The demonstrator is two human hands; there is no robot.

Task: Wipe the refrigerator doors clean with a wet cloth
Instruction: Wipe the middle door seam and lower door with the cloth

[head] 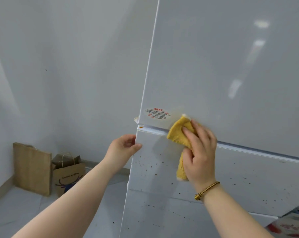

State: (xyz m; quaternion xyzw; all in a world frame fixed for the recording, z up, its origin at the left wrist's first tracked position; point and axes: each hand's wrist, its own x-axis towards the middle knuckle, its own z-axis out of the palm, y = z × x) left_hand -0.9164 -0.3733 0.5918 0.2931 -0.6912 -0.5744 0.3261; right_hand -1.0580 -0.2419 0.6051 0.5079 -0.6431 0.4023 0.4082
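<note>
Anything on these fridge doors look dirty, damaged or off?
Yes. Brown specks spatter the middle door, an orange smear marks the seam above it, and a white flap peels at the lower left corner of the upper door.

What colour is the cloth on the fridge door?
Yellow cloth; head view.

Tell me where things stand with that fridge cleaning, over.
Right hand grips yellow cloth, pressed on the seam under the upper door. Left hand holds middle door edge. Brown specks unwiped below. Nothing blocking.
</note>
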